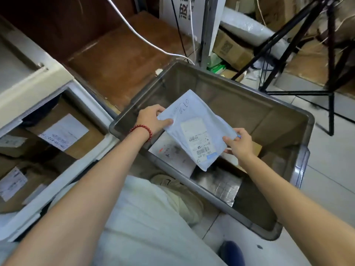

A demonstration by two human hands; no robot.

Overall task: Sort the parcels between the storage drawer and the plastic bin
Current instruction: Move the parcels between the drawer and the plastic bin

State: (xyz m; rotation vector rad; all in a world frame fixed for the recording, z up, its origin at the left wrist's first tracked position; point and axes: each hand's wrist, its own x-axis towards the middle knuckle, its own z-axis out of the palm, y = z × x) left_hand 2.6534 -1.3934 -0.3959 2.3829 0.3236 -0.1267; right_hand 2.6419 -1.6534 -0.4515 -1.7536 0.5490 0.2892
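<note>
Both hands held a pale blue poly mailer [194, 129] over the grey plastic bin [259, 116]. The left hand [151, 120], with a red bead bracelet [142, 131] on its wrist, gripped the mailer's upper left edge, thumb on top and fingers curled behind. The right hand [240, 143] pinched the lower right edge between thumb and fingers. The mailer hung tilted between them, its shipping label facing up.

Beneath the hands, on the bin floor, lay a flat white parcel [171, 152], and below the right wrist a silver foil-wrapped parcel [219, 183].

Left of the left forearm the white storage drawer [96, 106] stood open, holding a labelled cardboard box [63, 131] and another one [13, 183] nearer the elbow.

Well beyond the right hand stood a black tripod [288, 45].
</note>
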